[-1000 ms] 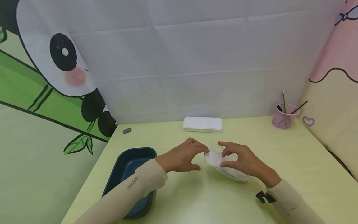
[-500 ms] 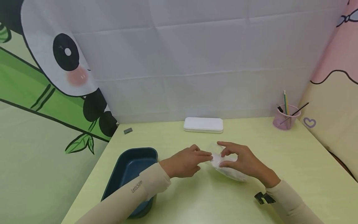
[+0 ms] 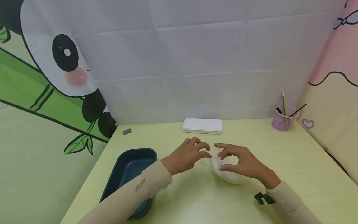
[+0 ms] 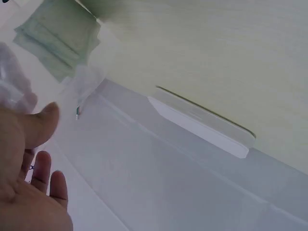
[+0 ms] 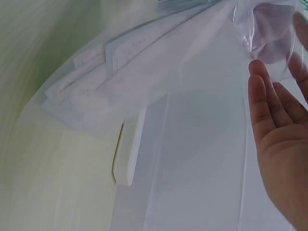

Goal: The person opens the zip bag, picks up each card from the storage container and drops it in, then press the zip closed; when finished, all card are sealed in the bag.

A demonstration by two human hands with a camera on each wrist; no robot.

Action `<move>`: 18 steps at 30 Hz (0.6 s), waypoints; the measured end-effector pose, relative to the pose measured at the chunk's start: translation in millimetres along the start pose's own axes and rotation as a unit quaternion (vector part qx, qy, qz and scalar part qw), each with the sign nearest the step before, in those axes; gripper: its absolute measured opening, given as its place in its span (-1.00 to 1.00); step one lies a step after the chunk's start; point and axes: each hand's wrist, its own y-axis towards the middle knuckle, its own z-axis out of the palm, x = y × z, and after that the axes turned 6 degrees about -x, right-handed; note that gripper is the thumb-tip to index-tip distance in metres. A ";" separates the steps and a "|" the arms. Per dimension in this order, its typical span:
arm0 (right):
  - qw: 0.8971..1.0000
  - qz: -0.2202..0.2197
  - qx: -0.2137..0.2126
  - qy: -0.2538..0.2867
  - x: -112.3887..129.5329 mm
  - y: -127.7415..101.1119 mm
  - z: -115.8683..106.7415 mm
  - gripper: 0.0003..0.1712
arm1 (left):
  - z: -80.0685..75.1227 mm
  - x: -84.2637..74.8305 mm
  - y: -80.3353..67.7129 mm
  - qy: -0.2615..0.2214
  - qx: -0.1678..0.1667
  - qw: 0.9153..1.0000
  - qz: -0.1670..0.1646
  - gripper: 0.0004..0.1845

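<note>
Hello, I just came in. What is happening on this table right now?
A person in beige sleeves is working with both hands on a clear plastic bag that holds white flat pieces, near the middle of the pale green table. The left hand and the right hand pinch the bag's open end between them. A dark blue plastic tub stands to the left, a white oblong case behind, a pink pen cup far right.

The pale green table (image 3: 293, 161) bears a white case (image 3: 202, 125), blue bin (image 3: 130, 169), pink cup (image 3: 282, 119) and plastic bag (image 3: 225, 169).
</note>
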 end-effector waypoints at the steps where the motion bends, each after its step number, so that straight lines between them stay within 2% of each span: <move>1: 1.000 -0.006 0.002 0.003 0.6 0.8 -0.6 -0.79 | 0.9 2.6 0.8 -0.003 -0.030 1.000 0.005 -0.48; 3: 1.000 -0.012 0.003 0.009 2.6 3.7 -1.5 -0.78 | 3.6 6.1 2.1 -0.006 -0.082 0.997 0.014 -0.56; 5: 1.000 -0.017 0.000 0.009 4.8 6.4 -2.3 -0.74 | 6.9 8.1 3.8 -0.016 -0.120 0.993 0.014 -0.62; 7: 1.000 -0.016 -0.003 0.011 7.3 8.2 -3.1 -0.69 | 7.9 9.2 5.7 -0.028 -0.142 0.989 0.010 -0.68; 9: 1.000 -0.017 -0.005 0.008 9.7 9.0 -4.8 -0.68 | 7.2 10.4 7.9 -0.034 -0.151 0.988 0.005 -0.75; 13: 0.999 -0.038 -0.015 -0.017 15.3 9.1 -9.8 -0.80 | 0.8 12.8 12.3 -0.029 -0.137 0.990 -0.020 -0.84; 16: 0.997 -0.058 -0.028 -0.052 19.9 8.7 -12.9 -0.80 | -7.3 13.0 13.0 -0.047 -0.106 0.990 -0.074 -0.83; 18: 0.994 -0.072 -0.040 -0.076 22.4 8.8 -13.6 -0.75 | -12.6 12.8 12.6 -0.074 -0.083 0.987 -0.118 -0.81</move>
